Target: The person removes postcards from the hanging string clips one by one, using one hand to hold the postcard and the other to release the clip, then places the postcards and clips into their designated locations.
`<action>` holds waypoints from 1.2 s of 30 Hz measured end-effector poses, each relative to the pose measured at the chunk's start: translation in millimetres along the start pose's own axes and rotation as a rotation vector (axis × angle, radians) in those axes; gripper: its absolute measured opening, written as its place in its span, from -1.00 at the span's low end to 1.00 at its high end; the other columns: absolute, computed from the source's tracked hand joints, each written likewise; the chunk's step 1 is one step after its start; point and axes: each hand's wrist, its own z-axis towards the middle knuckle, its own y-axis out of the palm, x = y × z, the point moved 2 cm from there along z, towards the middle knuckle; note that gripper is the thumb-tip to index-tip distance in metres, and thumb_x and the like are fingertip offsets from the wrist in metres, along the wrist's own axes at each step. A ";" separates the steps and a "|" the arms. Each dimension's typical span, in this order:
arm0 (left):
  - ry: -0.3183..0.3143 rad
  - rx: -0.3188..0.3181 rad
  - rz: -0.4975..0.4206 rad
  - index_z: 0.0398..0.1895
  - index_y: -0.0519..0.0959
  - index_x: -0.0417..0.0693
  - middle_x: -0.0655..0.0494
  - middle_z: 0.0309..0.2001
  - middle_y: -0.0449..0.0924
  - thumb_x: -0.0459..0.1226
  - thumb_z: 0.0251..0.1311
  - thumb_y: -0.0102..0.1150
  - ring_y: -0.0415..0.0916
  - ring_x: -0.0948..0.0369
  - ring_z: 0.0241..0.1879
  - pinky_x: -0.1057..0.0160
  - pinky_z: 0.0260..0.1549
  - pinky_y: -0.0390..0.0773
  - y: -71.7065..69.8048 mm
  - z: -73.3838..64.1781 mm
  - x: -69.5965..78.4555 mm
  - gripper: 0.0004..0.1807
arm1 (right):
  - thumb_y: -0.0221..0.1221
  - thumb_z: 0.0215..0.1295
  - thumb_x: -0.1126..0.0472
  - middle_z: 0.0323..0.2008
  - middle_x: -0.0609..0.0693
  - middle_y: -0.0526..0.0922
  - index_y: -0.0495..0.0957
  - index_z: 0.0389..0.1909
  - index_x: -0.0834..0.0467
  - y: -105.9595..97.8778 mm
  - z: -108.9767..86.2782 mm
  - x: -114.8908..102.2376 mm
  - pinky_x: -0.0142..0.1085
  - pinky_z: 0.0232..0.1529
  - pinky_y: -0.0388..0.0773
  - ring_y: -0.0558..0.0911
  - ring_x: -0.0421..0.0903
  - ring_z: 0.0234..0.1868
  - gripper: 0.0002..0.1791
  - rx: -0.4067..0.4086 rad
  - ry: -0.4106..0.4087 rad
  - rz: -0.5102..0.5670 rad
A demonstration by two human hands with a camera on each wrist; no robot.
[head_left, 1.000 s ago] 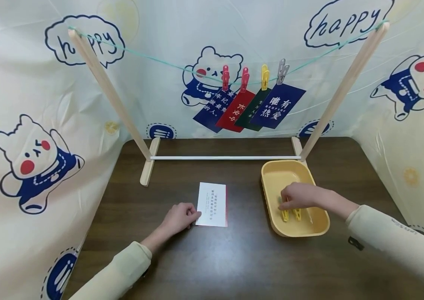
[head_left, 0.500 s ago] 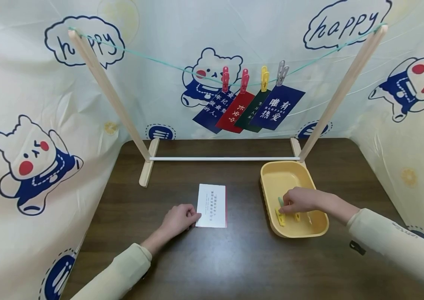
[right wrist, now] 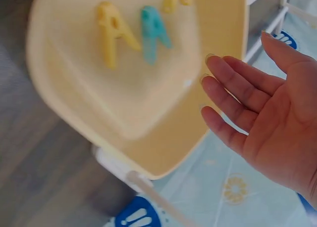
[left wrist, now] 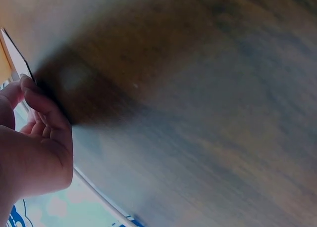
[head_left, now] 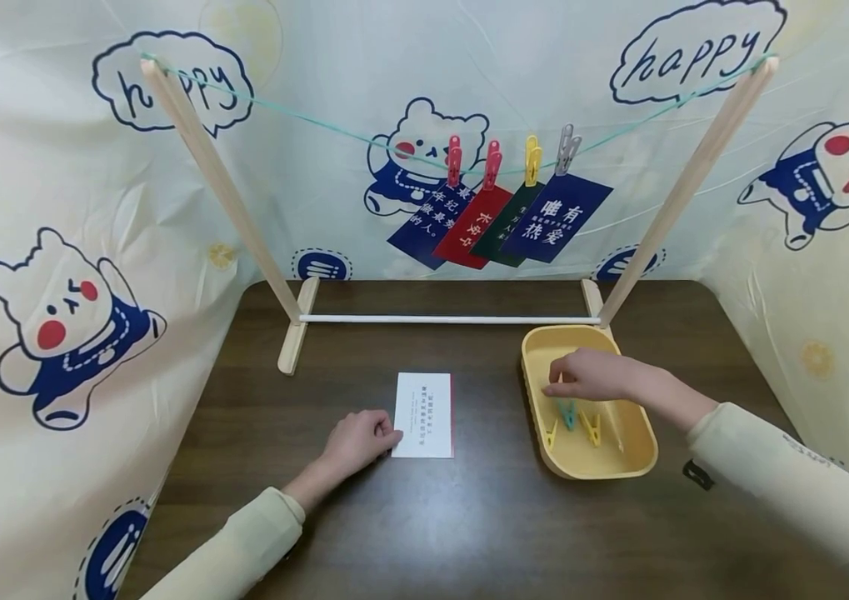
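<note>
A white printed card (head_left: 424, 412) lies on the brown table, with a thin red edge showing along its right side. My left hand (head_left: 358, 439) pinches its near left corner between thumb and forefinger; the left wrist view shows the fingertips (left wrist: 27, 83) at the card's edge. Over the yellow plastic tray (head_left: 589, 463) hovers my right hand (head_left: 592, 372). In the right wrist view its fingers (right wrist: 233, 96) are spread and hold nothing. Below it in the tray lie a teal clothespin (head_left: 568, 414) and two yellow clothespins (head_left: 593, 429), apart from the hand.
Behind the card stands a wooden frame (head_left: 694, 179) with a white crossbar (head_left: 446, 319). From its sagging green string, several cards (head_left: 559, 218) hang by red, yellow and grey clothespins (head_left: 532, 160). The tray sits near the frame's right foot.
My right hand has let the clothespins be and shifted up and left in the tray, uncovering the teal one. The yellow clothespins lie differently. My left hand has stayed at the card.
</note>
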 end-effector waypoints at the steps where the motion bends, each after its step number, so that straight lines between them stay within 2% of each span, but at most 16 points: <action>1: 0.001 -0.003 -0.004 -0.57 0.52 0.07 0.23 -0.67 0.44 -0.13 0.34 0.37 0.38 0.26 -0.66 0.28 -0.60 0.34 -0.2 -0.1 0.2 -0.67 | 0.20 0.53 -0.04 -0.38 -0.14 0.68 0.70 -0.14 0.14 -2.8 1.3 -2.4 -0.31 -0.30 0.55 0.54 -0.25 -0.40 -0.69 0.018 -0.023 -0.011; 6: 0.005 -0.024 -0.068 -0.53 0.56 0.05 0.21 -0.68 0.48 -0.17 0.38 0.33 0.44 0.25 -0.67 0.27 -0.61 0.42 -3.9 1.1 1.3 -0.71 | 0.22 0.52 -0.01 -0.40 -0.13 0.67 0.70 -0.10 0.16 -14.9 5.6 -15.6 -0.30 -0.30 0.59 0.54 -0.25 -0.41 -0.70 0.079 -0.074 -0.047; 10: 0.009 0.009 -0.158 -0.44 0.61 0.01 0.15 -0.66 0.52 -0.21 0.40 0.31 0.48 0.23 -0.68 0.26 -0.62 0.47 -14.5 6.1 4.0 -0.79 | 0.22 0.52 0.00 -0.37 -0.14 0.67 0.69 -0.03 0.16 -31.2 5.6 -29.3 -0.33 -0.28 0.61 0.56 -0.25 -0.38 -0.69 0.127 -0.077 -0.076; 13: 0.038 0.061 -0.203 -0.36 0.64 -0.03 0.07 -0.61 0.59 -0.22 0.42 0.30 0.50 0.22 -0.65 0.28 -0.62 0.48 -28.1 12.4 8.0 -0.84 | 0.23 0.51 0.02 -0.34 -0.14 0.70 0.70 -0.02 0.14 -51.5 2.8 -43.1 -0.30 -0.28 0.64 0.59 -0.24 -0.37 -0.72 0.186 -0.089 -0.074; 19: 0.171 0.163 -0.208 -0.16 0.70 -0.11 0.05 -0.42 0.70 -0.24 0.43 0.28 0.54 0.22 -0.54 0.28 -0.56 0.54 -66.8 33.5 22.1 -0.88 | 0.25 0.50 0.06 -0.17 -0.09 0.77 0.71 -0.01 0.08 -105.1 -6.3 -71.1 -0.19 -0.15 0.72 0.70 -0.18 -0.23 -0.78 0.317 -0.146 -0.107; 22: 0.223 0.215 -0.182 -0.10 0.69 -0.12 0.08 -0.35 0.71 -0.23 0.43 0.28 0.55 0.21 -0.48 0.26 -0.50 0.57 -89.7 46.8 33.8 -0.86 | 0.26 0.50 0.08 -0.13 -0.06 0.77 0.70 0.01 0.07 -132.5 -10.1 -84.5 -0.15 -0.13 0.73 0.71 -0.14 -0.19 -0.79 0.362 -0.150 -0.150; 26: 0.266 0.274 -0.160 -0.04 0.68 -0.13 0.01 -0.24 0.72 -0.23 0.44 0.27 0.59 0.14 -0.38 0.21 -0.42 0.61 -120.1 63.5 54.5 -0.82 | 0.29 0.47 0.07 -0.09 0.00 0.77 0.70 0.02 0.09 -168.2 -11.4 -106.5 -0.10 -0.09 0.72 0.71 -0.06 -0.14 -0.76 0.428 -0.147 -0.249; 30: 0.335 0.350 -0.138 0.00 0.65 -0.19 -0.08 -0.14 0.70 -0.24 0.44 0.27 0.60 0.06 -0.29 0.13 -0.30 0.62 -146.8 76.2 76.3 -0.78 | 0.28 0.48 0.08 -0.07 0.09 0.76 0.68 0.01 0.16 -200.6 2.5 -131.5 -0.08 -0.04 0.69 0.70 0.02 -0.10 -0.74 0.515 -0.187 -0.343; 33: 0.378 0.415 -0.131 0.04 0.63 -0.22 -0.13 -0.05 0.68 -0.24 0.43 0.28 0.60 0.02 -0.26 0.07 -0.22 0.62 -161.5 83.4 93.4 -0.74 | 0.24 0.52 0.09 -0.03 0.15 0.73 0.66 0.07 0.20 -221.0 15.3 -146.8 -0.05 0.04 0.65 0.66 0.07 -0.02 -0.71 0.582 -0.197 -0.366; 36: 0.388 0.483 -0.153 0.23 0.53 -0.23 -0.19 0.14 0.58 -0.24 0.42 0.29 0.62 -0.01 -0.26 0.04 -0.19 0.62 -172.5 91.6 109.8 -0.59 | 0.21 0.54 0.07 0.07 0.18 0.70 0.58 0.23 0.20 -239.8 25.1 -156.8 -0.03 0.15 0.61 0.61 0.10 0.10 -0.61 0.624 -0.164 -0.351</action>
